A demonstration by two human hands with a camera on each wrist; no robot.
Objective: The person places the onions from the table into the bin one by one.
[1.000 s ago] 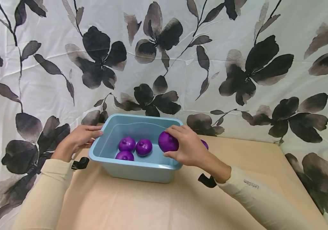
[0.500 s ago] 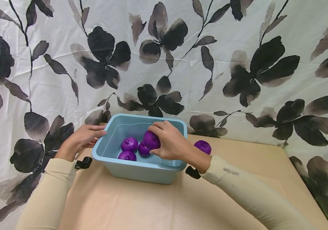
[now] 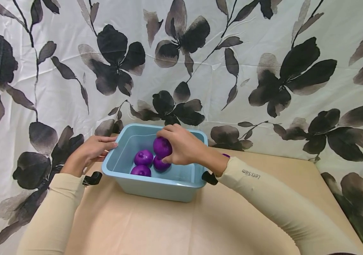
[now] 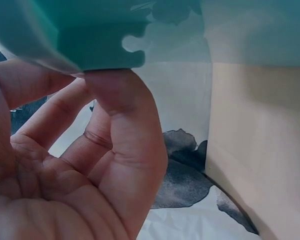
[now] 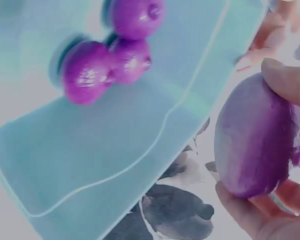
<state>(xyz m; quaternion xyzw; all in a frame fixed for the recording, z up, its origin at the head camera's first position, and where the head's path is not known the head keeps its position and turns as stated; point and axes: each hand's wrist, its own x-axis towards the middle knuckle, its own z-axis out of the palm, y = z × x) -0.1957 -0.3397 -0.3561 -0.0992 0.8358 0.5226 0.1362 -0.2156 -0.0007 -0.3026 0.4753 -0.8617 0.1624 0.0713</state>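
Note:
A light blue plastic tub (image 3: 159,189) stands on the table, with three shiny purple onions (image 3: 143,158) lying in its left half. My right hand (image 3: 184,147) grips another purple onion (image 3: 160,146) above them, fingers over the top and thumb below. In the right wrist view this onion (image 5: 255,140) is held apart from the tub's wall. At the tub's left end my left hand (image 3: 90,153) holds the rim, and a bent digit (image 4: 130,115) presses under the rim in the left wrist view.
Behind my right wrist, a further purple onion (image 3: 226,155) on the table is mostly hidden. The table (image 3: 137,226) has a pale tan cover. White cloth (image 3: 213,85) with dark flowers hangs close behind the tub.
My right hand has carried the onion leftward from the tub's right side to above the onions inside, then slightly up. The left hand has stayed at the rim.

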